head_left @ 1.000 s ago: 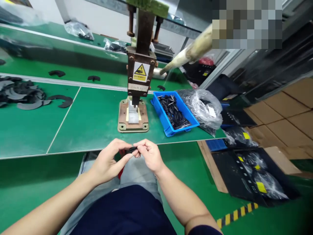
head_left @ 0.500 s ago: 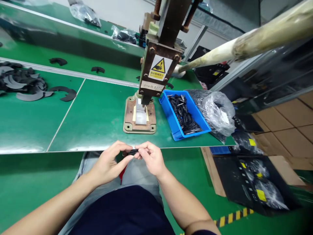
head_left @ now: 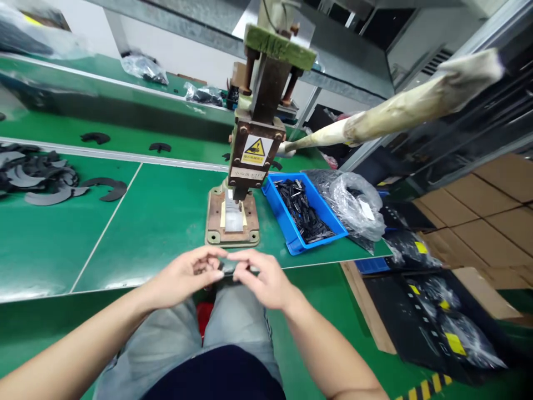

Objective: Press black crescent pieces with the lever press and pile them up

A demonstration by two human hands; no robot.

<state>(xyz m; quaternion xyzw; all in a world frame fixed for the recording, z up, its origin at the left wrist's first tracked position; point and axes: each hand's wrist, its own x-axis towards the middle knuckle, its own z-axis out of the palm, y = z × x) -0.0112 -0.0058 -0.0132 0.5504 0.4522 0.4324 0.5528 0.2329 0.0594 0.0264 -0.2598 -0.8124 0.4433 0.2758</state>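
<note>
My left hand (head_left: 183, 278) and my right hand (head_left: 266, 280) meet at the front edge of the green table. Between their fingertips is a small black piece (head_left: 227, 269), partly hidden by the fingers; its exact kind cannot be made out. Both hands have curled fingers closed about its ends. Just beyond them stands a hand press (head_left: 254, 150) with a yellow warning label, its ram above a metal base plate (head_left: 214, 236). To the right of the press, a blue bin (head_left: 296, 244) contains many slim black parts (head_left: 306, 214).
Curved black pieces (head_left: 37, 175) are heaped on the table's left side. The press's wrapped lever (head_left: 375, 122) reaches out to the upper right. Clear plastic bags (head_left: 358, 205) lie beside the bin. An open carton (head_left: 416, 311) with bagged parts stands at the lower right.
The camera view has tilted up, showing more of the press top. My fingers have shifted around the black piece, with the right hand's fingers now reaching over it.
</note>
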